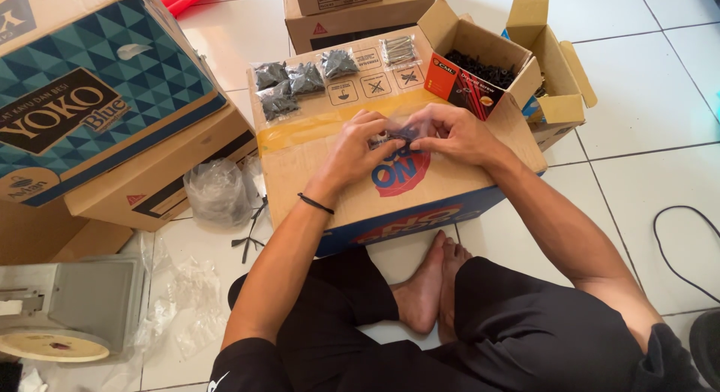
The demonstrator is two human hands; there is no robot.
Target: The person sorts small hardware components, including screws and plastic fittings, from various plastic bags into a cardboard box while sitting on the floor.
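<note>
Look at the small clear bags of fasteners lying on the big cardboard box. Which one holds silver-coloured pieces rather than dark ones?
The rightmost bag, lying beside the open small box of black screws. Its long pieces are shiny silver; the others hold dark ones.

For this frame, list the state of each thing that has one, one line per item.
left hand: pinching small clear bag
right hand: pinching the same bag
small clear bag: held over big carton, dark screws inside
screw box: open, dark screws inside
filled packets: lying on carton top
big carton: closed, taped
scale: pan bare
</note>
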